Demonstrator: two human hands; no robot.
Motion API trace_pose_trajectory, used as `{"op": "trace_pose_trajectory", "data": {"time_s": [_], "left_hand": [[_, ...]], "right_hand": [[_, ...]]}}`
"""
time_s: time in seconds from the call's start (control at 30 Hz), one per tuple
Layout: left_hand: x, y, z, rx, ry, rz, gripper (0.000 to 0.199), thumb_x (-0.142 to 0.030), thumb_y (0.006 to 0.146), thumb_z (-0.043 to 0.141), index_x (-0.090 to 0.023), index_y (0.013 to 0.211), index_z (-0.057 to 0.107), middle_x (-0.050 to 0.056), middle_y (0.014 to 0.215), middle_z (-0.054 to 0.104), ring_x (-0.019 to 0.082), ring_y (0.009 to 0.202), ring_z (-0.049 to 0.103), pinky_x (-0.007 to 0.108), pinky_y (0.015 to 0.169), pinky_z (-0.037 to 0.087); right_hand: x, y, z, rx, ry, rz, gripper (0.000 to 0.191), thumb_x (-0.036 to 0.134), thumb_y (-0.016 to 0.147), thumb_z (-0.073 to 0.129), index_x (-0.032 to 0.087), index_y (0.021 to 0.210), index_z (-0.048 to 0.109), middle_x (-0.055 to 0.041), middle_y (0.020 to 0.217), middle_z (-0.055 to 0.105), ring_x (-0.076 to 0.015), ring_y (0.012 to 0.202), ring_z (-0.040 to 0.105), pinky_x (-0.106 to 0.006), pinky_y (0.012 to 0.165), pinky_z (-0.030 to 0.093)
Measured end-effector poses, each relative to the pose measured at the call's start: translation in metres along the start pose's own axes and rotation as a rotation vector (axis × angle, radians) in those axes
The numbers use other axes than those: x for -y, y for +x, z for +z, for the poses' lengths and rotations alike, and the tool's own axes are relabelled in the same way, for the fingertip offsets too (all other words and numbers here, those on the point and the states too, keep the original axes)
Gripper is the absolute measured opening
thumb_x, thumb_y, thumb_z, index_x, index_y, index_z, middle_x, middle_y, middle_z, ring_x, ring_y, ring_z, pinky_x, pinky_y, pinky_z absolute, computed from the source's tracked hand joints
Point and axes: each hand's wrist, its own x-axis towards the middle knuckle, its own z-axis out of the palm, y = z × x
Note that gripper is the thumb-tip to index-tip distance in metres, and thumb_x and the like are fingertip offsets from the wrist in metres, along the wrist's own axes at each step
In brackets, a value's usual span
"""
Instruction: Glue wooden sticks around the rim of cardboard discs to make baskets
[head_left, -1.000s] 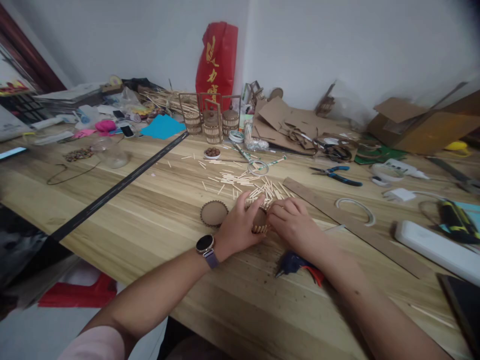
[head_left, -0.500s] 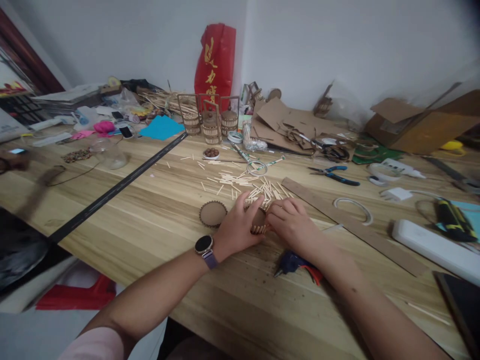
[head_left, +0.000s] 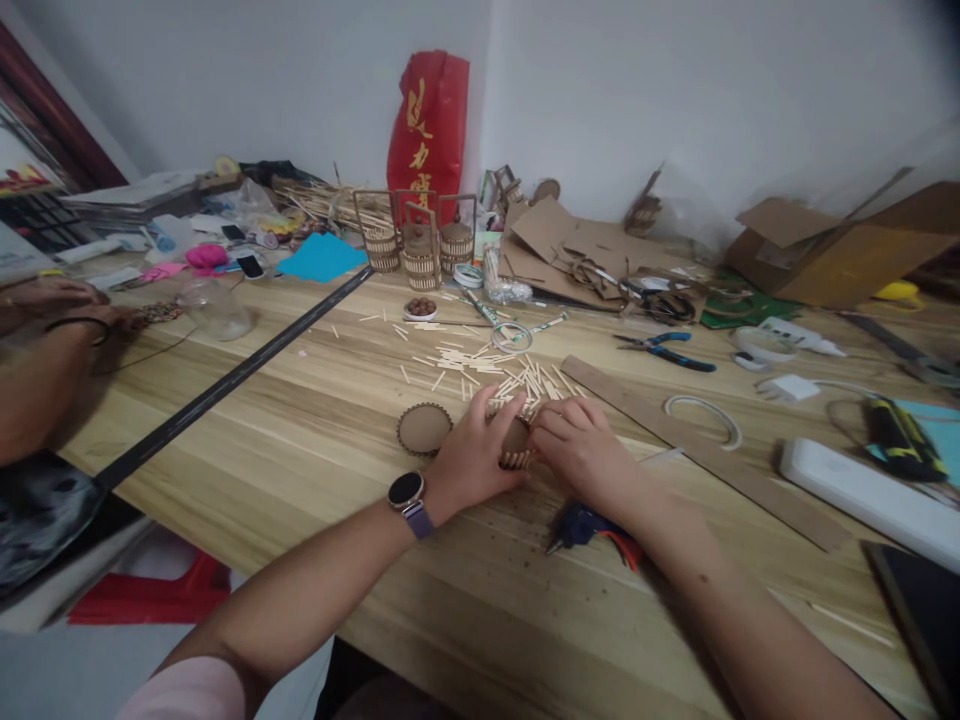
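Between my hands sits a small round cardboard basket (head_left: 516, 440) with short sticks standing along its rim. My left hand (head_left: 478, 440), wearing a watch, wraps its fingers and thumb around the basket's left side. On the right side, my right hand (head_left: 574, 440) pinches at the rim; whatever its fingertips hold is hidden. A second cardboard disc with a notched edge (head_left: 424, 429) lies left of my left hand. Just beyond my hands spreads a pile of short wooden sticks (head_left: 480, 360). Under my right forearm rests a blue glue gun (head_left: 577, 525).
Finished little baskets with handles (head_left: 421, 250) stand at the back before a red bag (head_left: 427, 140). A cardboard strip (head_left: 705, 455), pliers (head_left: 667, 350) and a white power strip (head_left: 862, 500) lie to the right. At the far left is another person's arm (head_left: 45, 370).
The other person's arm at the far left has come further into view, over the table. My hands keep nearly the same place and grip; the view has shifted slightly.
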Motion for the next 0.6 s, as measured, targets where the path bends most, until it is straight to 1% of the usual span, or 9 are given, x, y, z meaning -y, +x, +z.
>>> {"op": "trace_pose_trajectory", "data": {"time_s": [0.17, 0.3, 0.33, 0.37, 0.43, 0.47, 0.53, 0.6], "left_hand": [[-0.001, 0.0, 0.001, -0.01, 0.035, -0.005, 0.095, -0.028, 0.065, 0.08, -0.029, 0.143, 0.026, 0.013, 0.148, 0.02, 0.034, 0.126, 0.045, 0.048, 0.096, 0.048], [-0.001, 0.0, -0.001, 0.006, 0.04, -0.013, 0.091, -0.028, 0.067, 0.078, -0.027, 0.143, 0.028, 0.014, 0.148, 0.019, 0.033, 0.122, 0.049, 0.047, 0.094, 0.05], [0.0, 0.0, -0.002, 0.015, 0.039, -0.013, 0.09, -0.029, 0.067, 0.078, -0.026, 0.142, 0.029, 0.014, 0.148, 0.019, 0.033, 0.121, 0.05, 0.047, 0.094, 0.05], [0.001, 0.0, -0.003, 0.023, 0.038, -0.014, 0.088, -0.029, 0.068, 0.077, -0.026, 0.142, 0.03, 0.015, 0.148, 0.019, 0.033, 0.119, 0.051, 0.047, 0.093, 0.051], [0.002, 0.001, -0.005, 0.038, 0.032, -0.007, 0.087, -0.03, 0.067, 0.077, -0.024, 0.141, 0.032, 0.015, 0.148, 0.019, 0.033, 0.12, 0.05, 0.047, 0.093, 0.051], [0.003, 0.002, -0.007, 0.042, 0.023, -0.002, 0.088, -0.029, 0.066, 0.078, -0.024, 0.141, 0.032, 0.015, 0.148, 0.018, 0.034, 0.121, 0.049, 0.047, 0.093, 0.05], [0.004, 0.002, -0.009, 0.047, 0.003, 0.008, 0.09, -0.025, 0.065, 0.077, -0.025, 0.142, 0.031, 0.014, 0.149, 0.017, 0.034, 0.125, 0.046, 0.046, 0.096, 0.049], [0.004, 0.003, -0.011, 0.05, -0.007, 0.01, 0.091, -0.019, 0.065, 0.075, -0.027, 0.143, 0.029, 0.014, 0.15, 0.014, 0.034, 0.129, 0.041, 0.047, 0.099, 0.047]], "right_hand": [[0.0, -0.001, 0.002, -0.005, -0.017, 0.017, 0.008, 0.014, 0.086, 0.061, 0.019, 0.08, 0.064, -0.0066, 0.09, 0.064, -0.0241, 0.092, 0.05, -0.037, 0.087, 0.035], [0.002, -0.001, 0.0, 0.01, 0.009, 0.009, 0.007, 0.015, 0.086, 0.06, 0.019, 0.084, 0.065, -0.0072, 0.092, 0.065, -0.0251, 0.095, 0.052, -0.038, 0.089, 0.036], [0.001, -0.002, -0.002, 0.008, 0.028, 0.008, 0.007, 0.016, 0.086, 0.06, 0.019, 0.089, 0.066, -0.0076, 0.093, 0.066, -0.0258, 0.097, 0.052, -0.039, 0.09, 0.037], [0.001, -0.002, -0.005, 0.002, 0.051, 0.01, 0.012, 0.018, 0.086, 0.061, 0.018, 0.097, 0.066, -0.0083, 0.096, 0.066, -0.0267, 0.1, 0.053, -0.04, 0.091, 0.037], [-0.003, -0.003, -0.012, -0.024, 0.095, 0.023, 0.027, 0.024, 0.087, 0.061, 0.017, 0.113, 0.063, -0.0107, 0.105, 0.066, -0.0284, 0.105, 0.052, -0.044, 0.093, 0.038], [-0.005, -0.004, -0.016, -0.044, 0.115, 0.035, 0.032, 0.026, 0.088, 0.06, 0.016, 0.118, 0.06, -0.0117, 0.108, 0.066, -0.0292, 0.108, 0.052, -0.045, 0.093, 0.039], [-0.011, -0.008, -0.025, -0.087, 0.15, 0.058, 0.031, 0.03, 0.091, 0.056, 0.016, 0.118, 0.06, -0.0124, 0.111, 0.066, -0.0297, 0.11, 0.051, -0.046, 0.092, 0.04], [-0.017, -0.014, -0.032, -0.116, 0.18, 0.084, 0.025, 0.031, 0.093, 0.052, 0.018, 0.11, 0.063, -0.012, 0.109, 0.066, -0.0289, 0.107, 0.053, -0.045, 0.091, 0.042]]}}
